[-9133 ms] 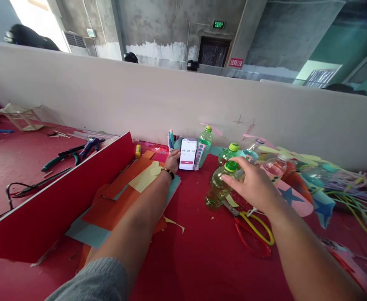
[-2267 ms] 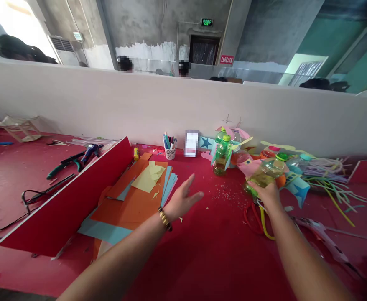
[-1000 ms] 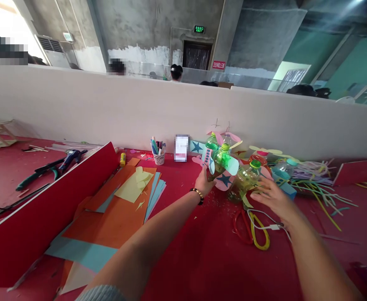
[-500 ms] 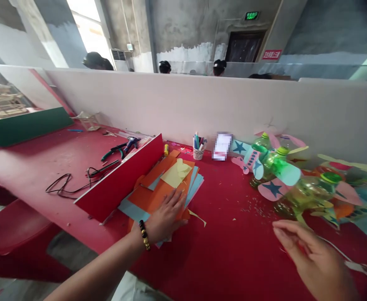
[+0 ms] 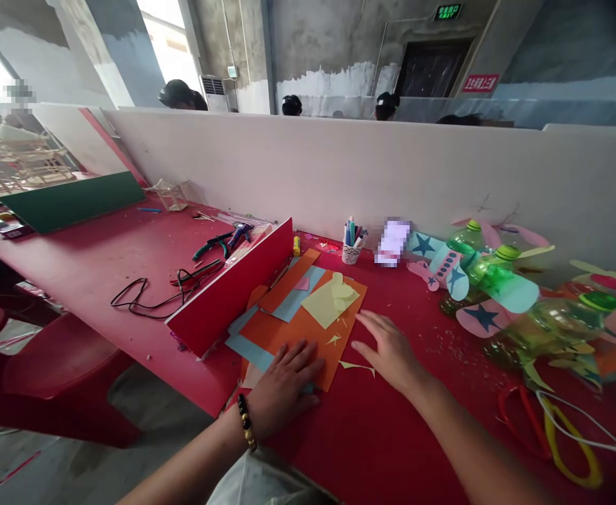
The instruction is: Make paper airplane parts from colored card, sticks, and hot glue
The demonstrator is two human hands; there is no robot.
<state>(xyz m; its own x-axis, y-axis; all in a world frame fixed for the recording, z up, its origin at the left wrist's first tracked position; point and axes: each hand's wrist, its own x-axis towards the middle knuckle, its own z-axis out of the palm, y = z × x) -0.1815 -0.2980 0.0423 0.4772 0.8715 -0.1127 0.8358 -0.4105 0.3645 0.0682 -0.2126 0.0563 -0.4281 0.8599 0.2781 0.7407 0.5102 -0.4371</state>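
My left hand [image 5: 290, 382] lies flat, fingers spread, on the near part of a pile of coloured paper. An orange sheet [image 5: 271, 337] tops most of the pile, with light blue paper [image 5: 250, 351] showing beside and under it. On the orange rests a pale yellow piece [image 5: 321, 311] with smaller cut shapes over it. My right hand [image 5: 392, 351] is at the pile's right edge, thumb and fingers apart, holding nothing. A thin yellow offcut [image 5: 358, 366] is just below its thumb.
Green plastic bottles [image 5: 542, 326] with paper wings crowd the right side, near red and yellow scissor handles [image 5: 571, 449]. Behind stand a pen cup [image 5: 351, 254] and a phone [image 5: 393, 243]. A red divider board [image 5: 234, 298] borders the left; pliers [image 5: 216, 245] and a black cord lie beyond.
My right hand has moved left from near the bottles to the paper's right edge. The orange sheet and yellow piece have shifted right, uncovering more blue. The view has turned slightly left.
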